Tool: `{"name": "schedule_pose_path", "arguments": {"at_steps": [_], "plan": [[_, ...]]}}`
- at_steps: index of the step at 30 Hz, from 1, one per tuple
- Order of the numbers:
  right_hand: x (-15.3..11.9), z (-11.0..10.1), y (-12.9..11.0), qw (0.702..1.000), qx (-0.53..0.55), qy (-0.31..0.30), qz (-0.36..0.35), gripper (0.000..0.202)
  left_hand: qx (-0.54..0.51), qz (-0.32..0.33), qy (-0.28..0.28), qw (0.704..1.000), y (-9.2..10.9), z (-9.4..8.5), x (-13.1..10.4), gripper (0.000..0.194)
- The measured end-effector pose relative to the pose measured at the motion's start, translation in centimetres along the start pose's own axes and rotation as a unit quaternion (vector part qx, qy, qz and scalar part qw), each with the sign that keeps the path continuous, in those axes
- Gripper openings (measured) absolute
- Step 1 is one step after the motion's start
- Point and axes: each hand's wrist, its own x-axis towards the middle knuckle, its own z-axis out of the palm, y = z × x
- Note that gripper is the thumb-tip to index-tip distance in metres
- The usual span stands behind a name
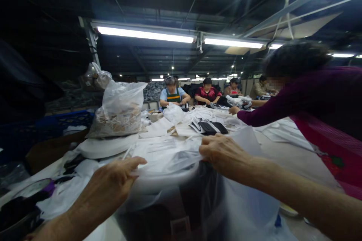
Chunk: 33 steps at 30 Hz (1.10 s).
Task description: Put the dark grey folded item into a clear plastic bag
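Gripping unlabelled clear plastic bag point(169, 165)

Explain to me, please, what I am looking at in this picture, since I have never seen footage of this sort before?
There is no machine here: a person wears a camera on the head, looking forward and down, so the two bare arms reaching in from the bottom are their own. The left hand and the right hand both grip the rim of a clear plastic bag with something dark inside. It sits on a long work table strewn with white pieces. Farther back stand a full plastic sack and some flat black pieces. On the right, a co-worker in a purple sleeve reaches across the table; more people sit at the far end.
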Motion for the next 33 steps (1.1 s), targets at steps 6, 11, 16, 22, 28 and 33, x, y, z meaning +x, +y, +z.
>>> {"name": "schedule_pose_path", "arguments": {"at_steps": [6, 11, 16, 22, 28, 33], "plan": [[-0.2, 0.3, -0.2, 0.999, 0.022, 0.015, 0.030, 0.011, 0.062, 0.001, -0.039, 0.997, 1.6, -0.2, 0.7, 0.022], [-0.6, 0.6, -0.4, 0.999, 0.008, 0.041, 0.035, 0.021, -0.026, 0.041, 0.064, 0.997, 0.3, 1.7, 0.3, 0.032], [-0.8, 1.9, 1.0, 0.988, 0.081, 0.128, 0.004, 0.017, -0.204, -0.060, 0.049, 0.976, -0.1, 1.8, 1.1, 0.046], [-0.8, 1.6, 3.0, 0.952, 0.304, 0.041, 0.001, 0.036, -0.439, -0.151, -0.193, 0.865, 1.0, -0.8, 2.0, 0.035], [-0.9, 0.6, 3.3, 0.909, 0.407, -0.081, 0.037, 0.044, -0.515, -0.150, -0.315, 0.783, 1.7, -2.2, 1.9, 0.027], [0.2, 0.4, 4.0, 0.854, 0.506, -0.116, 0.045, 0.037, -0.452, -0.176, -0.293, 0.824, 1.6, -2.9, 3.2, 0.021]]}}
